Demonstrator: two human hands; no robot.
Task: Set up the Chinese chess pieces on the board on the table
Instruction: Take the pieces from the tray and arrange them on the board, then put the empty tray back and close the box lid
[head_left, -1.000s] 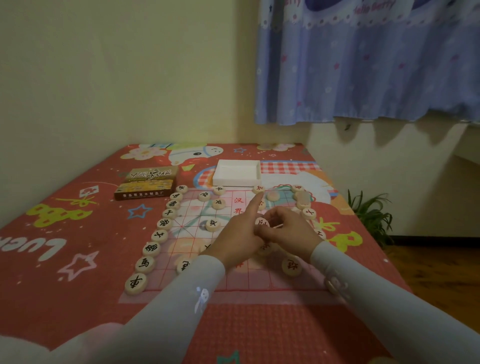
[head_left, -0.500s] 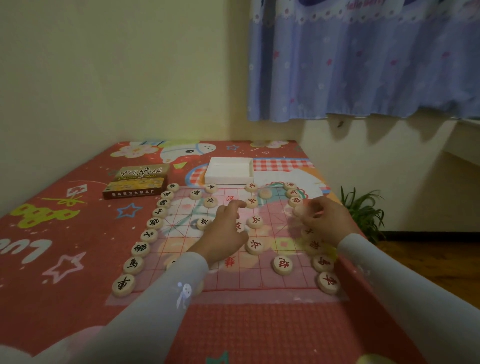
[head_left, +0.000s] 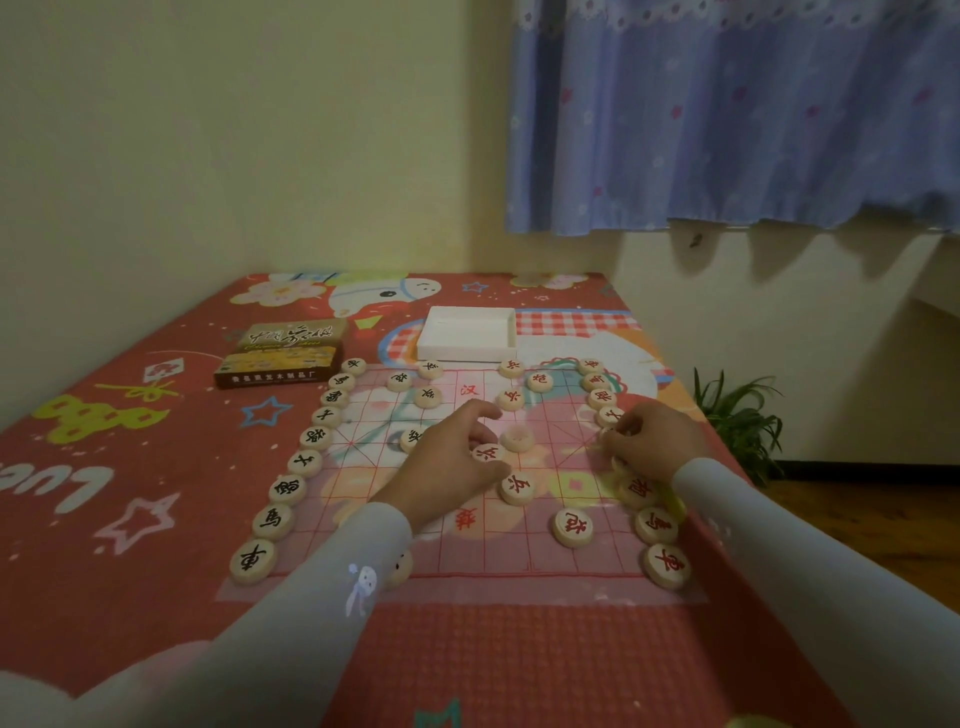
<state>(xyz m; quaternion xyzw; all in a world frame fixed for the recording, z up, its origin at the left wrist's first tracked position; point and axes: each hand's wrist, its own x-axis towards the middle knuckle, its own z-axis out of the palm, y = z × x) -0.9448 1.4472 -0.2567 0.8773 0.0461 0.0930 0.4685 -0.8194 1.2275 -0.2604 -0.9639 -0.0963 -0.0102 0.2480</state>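
Since one second ago: hands have separated from board centre; right hand (head_left: 655, 441) has travelled to the 3 o'clock edge of the board (head_left: 550, 457). Its fingertips pinch a piece in the red column (head_left: 623, 467), mostly hidden. Left hand (head_left: 457, 462) rests at centre, fingers curled loosely over a red soldier (head_left: 487, 452); firm grasp cannot be confirmed. Black column (head_left: 306, 457) sits complete at 9 o'clock. Risk: left sleeve drags over pieces underneath, shifting them off their intersections.

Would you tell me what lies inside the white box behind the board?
The white box shows only a bare white floor; its near wall hides the front strip inside, so a piece there cannot be excluded.
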